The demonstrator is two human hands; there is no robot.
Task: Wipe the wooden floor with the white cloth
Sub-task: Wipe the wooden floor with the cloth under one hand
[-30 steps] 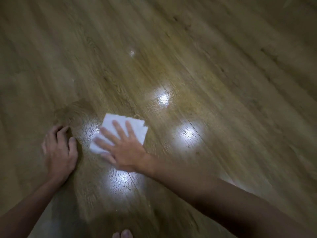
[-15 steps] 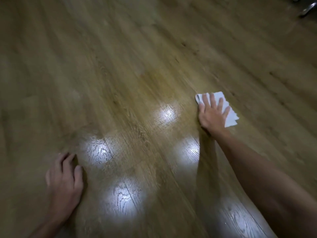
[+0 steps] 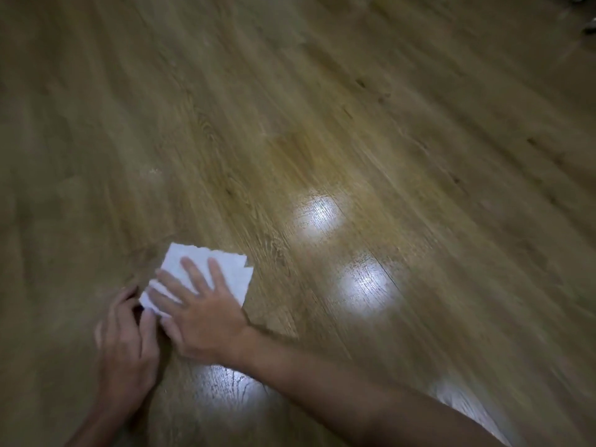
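Observation:
A folded white cloth (image 3: pixel 230 269) lies flat on the wooden floor (image 3: pixel 354 140) at the lower left of the head view. My right hand (image 3: pixel 200 314) lies on top of it with straight, spread fingers and presses it down; its palm hides the cloth's near part. My left hand (image 3: pixel 129 346) rests on the floor just left of the cloth, fingers lightly bent, fingertips close to the cloth's left corner. The picture is blurred by motion.
Bright lamp reflections shine on the glossy planks to the right of the cloth and below my right wrist. A dark object (image 3: pixel 588 27) shows at the top right edge. Bare planks stretch away ahead and to the right.
My right hand has swept the cloth from the far right back to the left, next to my left hand. The left hand stays planted on the floor.

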